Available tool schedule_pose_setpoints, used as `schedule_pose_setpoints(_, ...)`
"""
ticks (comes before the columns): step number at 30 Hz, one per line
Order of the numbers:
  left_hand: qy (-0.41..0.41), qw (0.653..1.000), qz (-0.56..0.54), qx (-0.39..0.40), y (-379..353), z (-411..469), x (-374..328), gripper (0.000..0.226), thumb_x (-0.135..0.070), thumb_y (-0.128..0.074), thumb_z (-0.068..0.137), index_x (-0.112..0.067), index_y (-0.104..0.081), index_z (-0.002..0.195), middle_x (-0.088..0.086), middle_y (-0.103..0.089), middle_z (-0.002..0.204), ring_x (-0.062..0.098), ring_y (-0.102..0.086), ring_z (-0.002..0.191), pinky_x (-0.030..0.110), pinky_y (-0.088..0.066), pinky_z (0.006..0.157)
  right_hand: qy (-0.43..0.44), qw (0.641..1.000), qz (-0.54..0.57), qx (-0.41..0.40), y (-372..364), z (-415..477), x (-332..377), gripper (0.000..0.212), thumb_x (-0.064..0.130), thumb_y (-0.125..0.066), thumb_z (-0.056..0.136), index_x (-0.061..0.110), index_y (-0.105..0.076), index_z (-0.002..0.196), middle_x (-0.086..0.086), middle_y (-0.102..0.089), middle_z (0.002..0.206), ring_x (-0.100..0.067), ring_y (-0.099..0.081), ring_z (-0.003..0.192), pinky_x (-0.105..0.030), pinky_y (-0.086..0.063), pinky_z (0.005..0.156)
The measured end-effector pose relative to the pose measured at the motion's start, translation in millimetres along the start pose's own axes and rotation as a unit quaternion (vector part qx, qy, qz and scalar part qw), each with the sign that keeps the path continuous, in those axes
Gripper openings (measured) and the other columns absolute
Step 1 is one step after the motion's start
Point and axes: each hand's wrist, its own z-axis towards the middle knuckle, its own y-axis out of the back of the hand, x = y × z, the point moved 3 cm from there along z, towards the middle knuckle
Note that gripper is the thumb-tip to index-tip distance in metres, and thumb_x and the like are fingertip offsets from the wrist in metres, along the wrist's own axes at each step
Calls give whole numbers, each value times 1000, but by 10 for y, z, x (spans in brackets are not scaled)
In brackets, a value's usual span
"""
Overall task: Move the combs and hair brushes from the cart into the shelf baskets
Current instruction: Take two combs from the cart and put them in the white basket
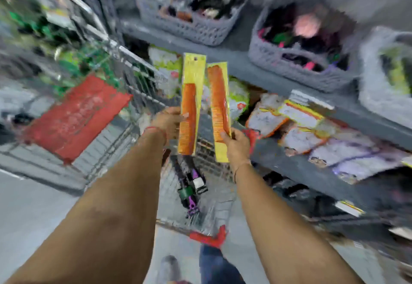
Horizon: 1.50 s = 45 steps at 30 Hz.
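My left hand [167, 121] grips an orange comb in yellow packaging [191, 105], held upright above the wire cart [136, 78]. My right hand [236, 144] grips a second orange comb in yellow packaging [219, 109] by its lower end, just right of the first. Down in the cart's small front section lie dark hair brushes with green and purple parts [191, 189]. Grey woven baskets [196, 27] [298, 65] stand on the grey shelf [245, 65] beyond the combs, holding dark mixed items. The picture is blurred by motion.
The cart's main basket at left holds green packaged goods [66, 60] and a red flap [78, 116]. A lower shelf at right carries packaged goods [301, 127]. A third basket [385, 78] stands at far right. The grey floor [33, 205] and my shoe [170, 268] show below.
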Motion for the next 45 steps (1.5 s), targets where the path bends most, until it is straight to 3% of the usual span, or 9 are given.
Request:
schedule_pose_setpoints(5, -87, 990, 31, 104, -1191, -153, -899, 25, 1, -50, 88, -17, -53, 70, -10, -61, 36, -1, -55, 31, 9, -39, 39, 73, 961, 74, -255, 1297, -292, 655, 9, 3, -57, 87, 6, -65, 91, -11, -56, 82, -19, -49, 80, -25, -33, 63)
schedule_pose_setpoints(9, -164, 969, 52, 175, -2279, -271, -1346, 47, 7, -48, 88, -15, -74, 56, -9, -63, 37, 0, -56, 31, 11, -44, 39, 108, 920, 48, -374, 2322, -336, 873, 19, 10, -57, 87, -1, -64, 102, -22, -65, 92, -32, -59, 88, -34, -46, 80)
schedule_pose_setpoints(14, -276, 949, 131, 78, -3367, -261, -1636, 41, 2, -61, 82, -5, -55, 123, -3, -60, 81, 11, -53, 87, 6, -45, 66, 109, 877, 72, -463, 3554, -209, 1056, 32, 5, -53, 90, 4, -50, 121, -7, -50, 93, -16, -47, 85, -18, -28, 55)
schedule_pose_setpoints(20, -233, 936, 251, 86, -4364, 117, -1650, 41, 1, -56, 84, -2, -57, 126, 12, -59, 108, 16, -49, 95, 35, -46, 96, 53, 909, -60, -410, 4666, 470, 1156, 27, 12, -57, 86, 7, -64, 111, -20, -65, 114, -32, -60, 106, -35, -46, 90)
schedule_pose_setpoints(27, -172, 916, 343, 119, -4967, 538, -1304, 59, 5, -64, 79, -5, -48, 135, 15, -44, 146, 26, -44, 134, 29, -34, 111, -11, 952, -184, -244, 4908, 1057, 1083, 38, 13, -59, 88, -4, -56, 122, -19, -57, 130, -32, -52, 121, -34, -40, 102)
schedule_pose_setpoints(31, -180, 740, 646, 59, -5035, 606, -1078, 63, -9, -59, 86, -3, -33, 143, 22, -45, 144, 33, -47, 130, 36, -39, 108, -65, 937, -301, -164, 4791, 1264, 882, 32, 14, -52, 89, -1, -58, 117, -20, -58, 127, -33, -55, 114, -31, -46, 89)
schedule_pose_setpoints(34, -183, 688, 701, 46, -4979, 660, -1012, 62, -11, -54, 88, -6, -29, 145, 22, -49, 139, 36, -49, 126, 38, -41, 102, -94, 899, -414, -106, 4699, 1283, 881, 32, 10, -43, 91, -1, -56, 119, -18, -58, 127, -32, -55, 116, -32, -46, 90)
schedule_pose_setpoints(40, -244, 856, 453, 54, -4665, 456, -1179, 39, -21, -47, 93, -8, -56, 128, 19, -61, 128, 31, -57, 119, 34, -45, 96, 73, 872, -421, -240, 4533, 1238, 1035, 47, 28, -35, 88, 20, -38, 134, -18, -60, 110, -36, -54, 102, -41, -47, 89)
schedule_pose_setpoints(45, -197, 972, 118, 41, -3483, 145, -1549, 32, -33, -37, 97, -22, -53, 71, -8, -65, 47, -3, -56, 30, 11, -41, 41, 252, 934, -145, -207, 3382, 767, 1724, 32, 40, -53, 87, 14, -62, 105, -14, -67, 94, -29, -60, 91, -43, -48, 88)
